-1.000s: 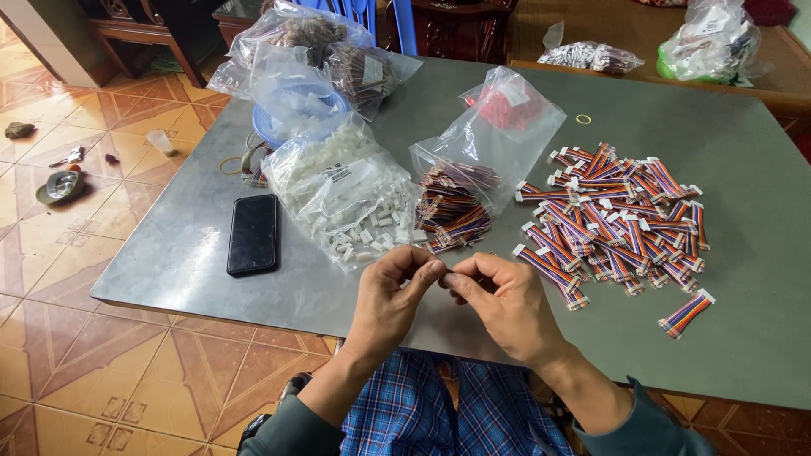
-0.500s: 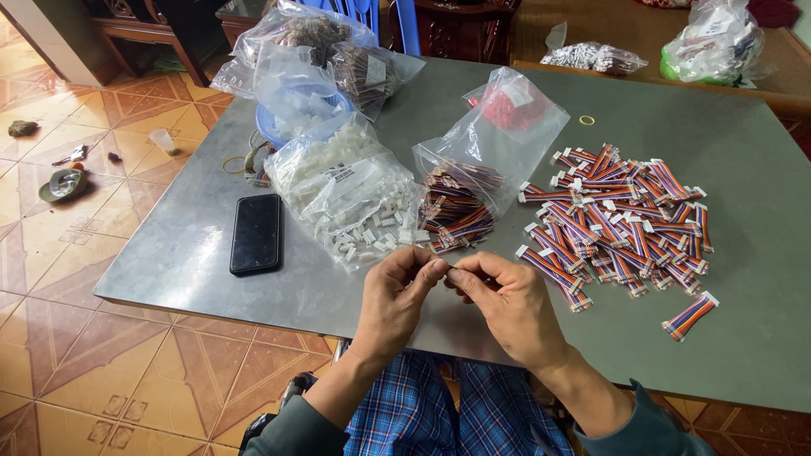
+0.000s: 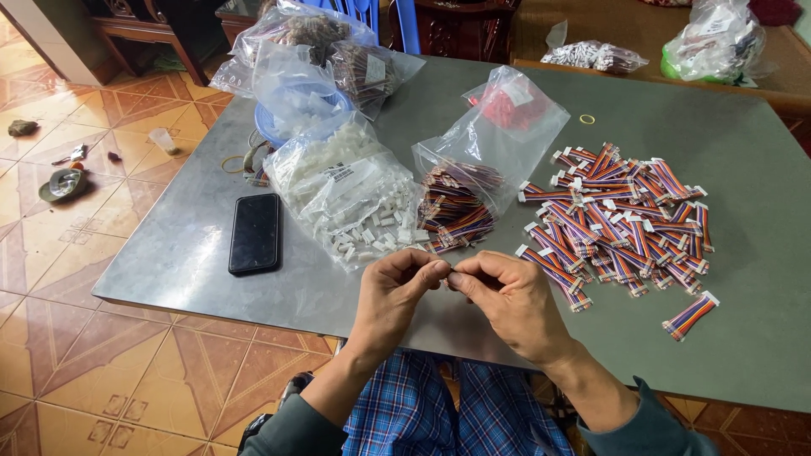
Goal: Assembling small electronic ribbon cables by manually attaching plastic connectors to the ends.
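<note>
Left hand [image 3: 393, 291] and right hand [image 3: 507, 295] meet fingertip to fingertip, fingers pinching a small, mostly hidden part, above the bench [image 3: 760, 338] edge.

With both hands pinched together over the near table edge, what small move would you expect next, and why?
Probably a short push of the two pinched pieces together. The left hand and right hand meet fingertip to fingertip; what they hold is too small to identify. The bag of white connectors and the bag of coloured ribbon wires lie open just ahead, with finished cables piled to the right.
</note>
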